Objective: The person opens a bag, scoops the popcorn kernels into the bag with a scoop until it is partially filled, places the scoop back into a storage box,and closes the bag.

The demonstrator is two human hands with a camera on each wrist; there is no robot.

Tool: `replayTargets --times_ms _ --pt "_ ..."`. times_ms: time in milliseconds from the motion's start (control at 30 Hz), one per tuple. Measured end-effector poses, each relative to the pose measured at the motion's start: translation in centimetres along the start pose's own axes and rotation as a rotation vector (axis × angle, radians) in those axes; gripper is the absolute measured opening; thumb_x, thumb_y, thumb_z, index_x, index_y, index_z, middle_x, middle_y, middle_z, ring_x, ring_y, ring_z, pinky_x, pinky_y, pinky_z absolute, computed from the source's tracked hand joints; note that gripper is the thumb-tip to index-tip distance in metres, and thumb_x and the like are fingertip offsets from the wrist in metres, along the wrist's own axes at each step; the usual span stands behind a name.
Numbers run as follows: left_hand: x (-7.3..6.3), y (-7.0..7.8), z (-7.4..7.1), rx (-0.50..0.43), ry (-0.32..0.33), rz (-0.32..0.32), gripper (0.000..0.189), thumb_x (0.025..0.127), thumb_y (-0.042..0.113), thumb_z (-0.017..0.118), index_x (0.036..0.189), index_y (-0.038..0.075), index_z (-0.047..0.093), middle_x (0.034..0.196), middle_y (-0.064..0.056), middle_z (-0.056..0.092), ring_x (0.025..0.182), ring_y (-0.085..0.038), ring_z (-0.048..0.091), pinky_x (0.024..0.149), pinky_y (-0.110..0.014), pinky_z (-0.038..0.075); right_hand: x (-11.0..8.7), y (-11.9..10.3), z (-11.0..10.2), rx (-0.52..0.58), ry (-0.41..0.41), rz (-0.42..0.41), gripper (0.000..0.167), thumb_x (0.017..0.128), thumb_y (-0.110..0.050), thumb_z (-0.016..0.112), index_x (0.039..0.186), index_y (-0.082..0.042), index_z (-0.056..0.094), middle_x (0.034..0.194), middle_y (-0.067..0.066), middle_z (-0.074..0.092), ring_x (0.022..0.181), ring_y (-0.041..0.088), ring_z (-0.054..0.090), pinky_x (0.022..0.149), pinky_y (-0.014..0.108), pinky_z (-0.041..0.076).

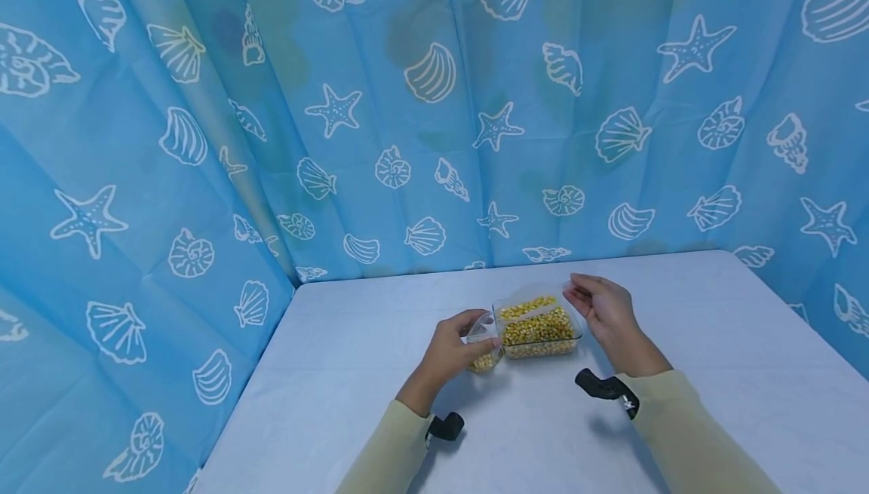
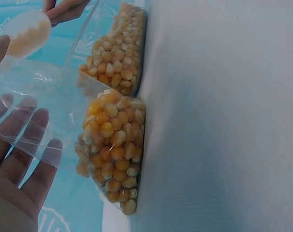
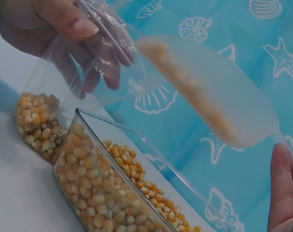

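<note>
My left hand (image 1: pixel 450 345) holds a clear plastic bag (image 2: pixel 50 79) by its top, the thumb on one side and the fingers spread along the other. Yellow corn kernels (image 2: pixel 112 150) fill the bag's bottom, which rests on the table. In my right hand (image 1: pixel 604 311) is the handle of a translucent white scoop (image 3: pixel 219 92), pinched between thumb and fingers. A load of kernels lies along the scoop, whose front end is right at the bag's mouth in the right wrist view. Below it stands a rectangular glass container (image 3: pixel 103 188) of corn kernels, close beside the bag.
A white-covered table (image 1: pixel 366 373) carries the bag and the container. Behind and to the left hangs a blue curtain (image 1: pixel 380 132) with white shells and starfish. Black camera mounts (image 1: pixel 446 426) sit at both wrists.
</note>
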State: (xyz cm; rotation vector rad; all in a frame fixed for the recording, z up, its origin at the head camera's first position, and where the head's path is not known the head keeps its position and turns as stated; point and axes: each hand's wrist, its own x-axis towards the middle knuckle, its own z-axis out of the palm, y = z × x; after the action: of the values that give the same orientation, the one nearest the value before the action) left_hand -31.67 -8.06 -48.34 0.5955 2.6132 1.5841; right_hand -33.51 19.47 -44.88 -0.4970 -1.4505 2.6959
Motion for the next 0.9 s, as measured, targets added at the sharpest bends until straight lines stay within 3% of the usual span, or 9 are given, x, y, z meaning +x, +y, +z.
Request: replayTargets --times_ms 133,267,533,733,833,900 --pt "0.0 0.2 0.1 0.014 0.004 -0.007 0.050 0.083 0.042 0.077 0.129 0.028 0.062 0.126 0.017 0.059 0.124 -0.017 0.051 0.101 -0.048 0.041 -0.3 -0.1 0.6 -0.013 0.001 -0.022 0.034 0.096 -0.011 0.063 0.127 -0.003 0.050 0.105 0.007 0.055 0.089 0.013 0.062 0.084 0.026 0.052" --pt "0.0 0.3 0.2 -0.002 0.003 -0.020 0.053 0.084 0.039 0.077 0.132 0.028 0.059 0.122 0.016 0.061 0.118 -0.015 0.055 0.096 -0.044 0.046 -0.3 0.1 1.1 -0.015 -0.007 -0.053 0.029 0.095 -0.010 0.064 0.120 -0.003 0.052 0.098 0.007 0.058 0.084 0.013 0.063 0.082 0.026 0.053" --pt "0.1 0.1 0.2 0.002 0.007 0.039 0.054 0.086 0.039 0.075 0.134 0.021 0.058 0.116 0.012 0.065 0.109 -0.011 0.060 0.085 -0.037 0.052 -0.2 0.8 1.2 -0.054 -0.043 -0.094 0.024 0.095 -0.014 0.065 0.114 -0.003 0.056 0.097 0.008 0.059 0.085 0.015 0.064 0.084 0.028 0.052" --pt "0.1 0.0 0.0 0.029 0.020 0.072 0.047 0.090 0.038 0.071 0.132 0.020 0.060 0.118 0.013 0.064 0.114 -0.011 0.059 0.094 -0.040 0.048 0.9 1.8 0.1 -0.058 -0.103 -0.143 0.020 0.092 -0.015 0.070 0.107 -0.005 0.061 0.096 0.010 0.059 0.085 0.018 0.063 0.082 0.030 0.054" --pt "0.1 0.0 -0.1 0.027 0.020 0.074 0.047 0.090 0.040 0.070 0.131 0.021 0.060 0.118 0.013 0.064 0.114 -0.012 0.059 0.095 -0.042 0.047 0.8 1.7 0.2 -0.063 -0.099 -0.138 0.021 0.092 -0.014 0.070 0.109 -0.004 0.060 0.095 0.010 0.060 0.084 0.018 0.063 0.081 0.030 0.054" --pt "0.1 0.1 -0.2 0.026 0.019 0.078 0.048 0.090 0.042 0.069 0.131 0.020 0.061 0.117 0.012 0.065 0.113 -0.014 0.060 0.095 -0.043 0.047 -0.4 1.0 1.1 -0.118 -0.070 -0.110 0.025 0.094 -0.016 0.068 0.112 -0.003 0.057 0.099 0.010 0.058 0.086 0.016 0.062 0.086 0.029 0.052"
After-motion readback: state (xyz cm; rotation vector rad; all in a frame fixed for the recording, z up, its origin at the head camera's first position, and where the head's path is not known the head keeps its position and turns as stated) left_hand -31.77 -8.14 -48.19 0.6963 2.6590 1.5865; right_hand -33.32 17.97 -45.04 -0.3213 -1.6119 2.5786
